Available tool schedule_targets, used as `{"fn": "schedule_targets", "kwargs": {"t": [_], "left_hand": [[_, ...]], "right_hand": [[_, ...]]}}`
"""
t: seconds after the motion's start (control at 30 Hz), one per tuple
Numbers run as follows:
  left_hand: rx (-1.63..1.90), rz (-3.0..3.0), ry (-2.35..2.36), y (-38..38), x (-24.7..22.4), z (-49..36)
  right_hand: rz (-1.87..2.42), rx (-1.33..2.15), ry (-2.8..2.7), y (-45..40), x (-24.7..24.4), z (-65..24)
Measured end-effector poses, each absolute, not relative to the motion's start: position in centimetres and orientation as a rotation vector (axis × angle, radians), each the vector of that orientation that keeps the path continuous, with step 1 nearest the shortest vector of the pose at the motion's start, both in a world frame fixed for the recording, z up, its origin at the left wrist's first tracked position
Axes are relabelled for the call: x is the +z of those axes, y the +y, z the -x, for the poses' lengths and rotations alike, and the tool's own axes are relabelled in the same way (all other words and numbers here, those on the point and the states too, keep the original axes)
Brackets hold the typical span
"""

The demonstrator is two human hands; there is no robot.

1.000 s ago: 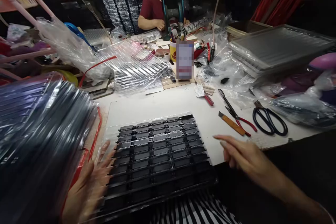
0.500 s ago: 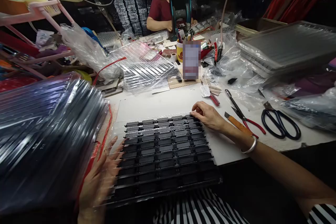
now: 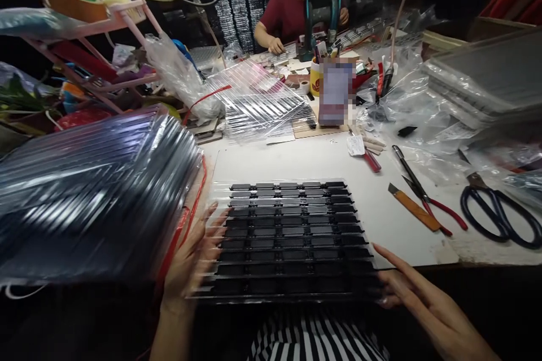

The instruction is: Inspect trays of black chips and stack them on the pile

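I have the clear tray [image 3: 214, 186] of black parts [image 3: 293, 232] in front of me, its far portion over the white tabletop [image 3: 271, 161] and its near edge out past the table's edge. At the tray's left end, my left hand [image 3: 186, 262] has its fingers spread, partly seen through the plastic; I can't tell whether it pinches. At its right edge, my right hand [image 3: 417, 287] has one finger stretched and the rest bent by the near corner; whether they pinch is hidden too.

With that overhang, I judge a slack or uneven hold could tip the near edge down and slide parts out of line. Just left of the tray, a plastic-wrapped stack [image 3: 97, 197] and red strap [image 3: 198, 194] could snag it. Right of it, the knife [image 3: 415, 210], pliers [image 3: 449, 214] and scissors [image 3: 502, 211] might catch a wide sweep.
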State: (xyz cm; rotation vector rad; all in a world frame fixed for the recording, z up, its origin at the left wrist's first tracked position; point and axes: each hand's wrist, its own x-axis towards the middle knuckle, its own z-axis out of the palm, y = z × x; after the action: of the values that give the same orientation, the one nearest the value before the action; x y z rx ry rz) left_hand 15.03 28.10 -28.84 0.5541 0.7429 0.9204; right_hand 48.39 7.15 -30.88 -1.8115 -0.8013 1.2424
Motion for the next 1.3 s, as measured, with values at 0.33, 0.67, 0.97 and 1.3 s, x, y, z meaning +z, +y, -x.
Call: {"fn": "schedule_targets", "kwargs": {"t": [0.33, 0.67, 0.97, 1.3], "left_hand": [[0.905, -0.805, 0.855, 27.3, -22.3, -17.2], [0.954, -0.744, 0.824, 26.4, -20.9, -16.8], [0.899, -0.574, 0.415, 26.2, -23.8, -15.3], [0.962, -0.456, 0.19, 27.5, -29.0, -14.5]], "right_hand": [[1.353, 1.15, -0.042, 12.0, -27.4, -48.2], [0.908, 1.303, -0.206, 14.1, -28.7, -47.5], [0.815, 1.438, -0.395, 16.6, -27.5, -47.5], [0.806, 1.589, -0.325, 17.7, -28.8, -45.0]]}}
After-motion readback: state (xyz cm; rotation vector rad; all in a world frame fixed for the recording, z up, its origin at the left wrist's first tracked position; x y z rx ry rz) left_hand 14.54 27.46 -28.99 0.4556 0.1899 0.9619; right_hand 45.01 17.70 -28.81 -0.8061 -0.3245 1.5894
